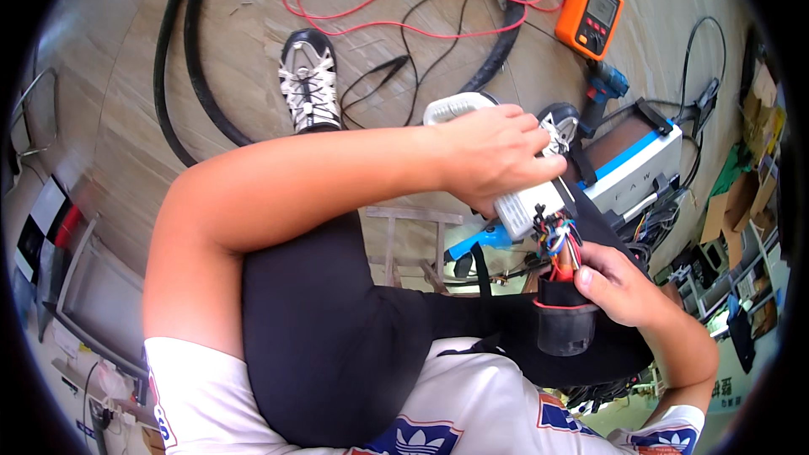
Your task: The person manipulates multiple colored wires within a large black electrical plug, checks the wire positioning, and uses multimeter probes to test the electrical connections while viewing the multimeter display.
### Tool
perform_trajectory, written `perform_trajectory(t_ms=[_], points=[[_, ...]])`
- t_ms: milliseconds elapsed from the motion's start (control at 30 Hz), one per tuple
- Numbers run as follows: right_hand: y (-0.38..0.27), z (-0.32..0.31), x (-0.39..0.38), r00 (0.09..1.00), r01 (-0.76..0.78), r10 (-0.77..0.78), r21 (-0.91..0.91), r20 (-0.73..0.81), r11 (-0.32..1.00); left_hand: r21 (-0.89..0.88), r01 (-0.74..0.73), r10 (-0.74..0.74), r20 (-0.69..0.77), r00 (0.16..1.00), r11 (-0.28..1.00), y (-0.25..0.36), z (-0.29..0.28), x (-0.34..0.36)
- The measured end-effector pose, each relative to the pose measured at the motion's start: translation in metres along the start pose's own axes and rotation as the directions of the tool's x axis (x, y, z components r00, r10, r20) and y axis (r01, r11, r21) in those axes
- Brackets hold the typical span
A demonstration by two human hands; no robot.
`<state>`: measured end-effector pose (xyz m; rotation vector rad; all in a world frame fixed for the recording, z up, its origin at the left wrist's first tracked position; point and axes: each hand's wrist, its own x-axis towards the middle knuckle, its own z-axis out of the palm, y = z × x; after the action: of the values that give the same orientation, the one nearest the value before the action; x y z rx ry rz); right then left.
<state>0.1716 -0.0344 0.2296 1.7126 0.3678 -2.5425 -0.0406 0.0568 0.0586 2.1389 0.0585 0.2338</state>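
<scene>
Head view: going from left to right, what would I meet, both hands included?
Black-and-white checkered panel → left shoe → left hand → right hand → cardboard box.

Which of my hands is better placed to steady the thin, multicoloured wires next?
Probably your right hand: it holds the black, cylindrical sleeve, right beside the thin, multicoloured wires. Your left hand is occupied with the white, boxy casing.
</scene>
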Motion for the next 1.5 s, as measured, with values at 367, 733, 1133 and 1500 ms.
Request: perform_trajectory(t_ms=[367, 733, 1133, 1500], points=[[-0.027, 0.051, 0.014, 0.967, -0.255, 0.201, 0.597, 0.157, 0.760, 0.075, -0.061, 0.076, -0.218, 0.973, 0.995, 0.019, -0.018, -0.026], [-0.030, 0.091, 0.030, 0.986, -0.151, 0.160, 0.688, 0.052, 0.710, -0.086, -0.188, 0.157, -0.285, 0.946, 0.978, -0.015, -0.017, -0.033], [0.010, 0.091, 0.010, 0.996, -0.083, 0.053, 0.654, 0.066, 0.752, -0.189, -0.217, 0.169, -0.241, 0.956, 0.958, -0.004, 0.001, -0.006], [0.006, 0.084, 0.003, 0.997, -0.075, 0.052, 0.728, 0.054, 0.681, -0.170, -0.164, 0.139, -0.153, 0.978, 0.972, 0.005, -0.001, -0.010]])
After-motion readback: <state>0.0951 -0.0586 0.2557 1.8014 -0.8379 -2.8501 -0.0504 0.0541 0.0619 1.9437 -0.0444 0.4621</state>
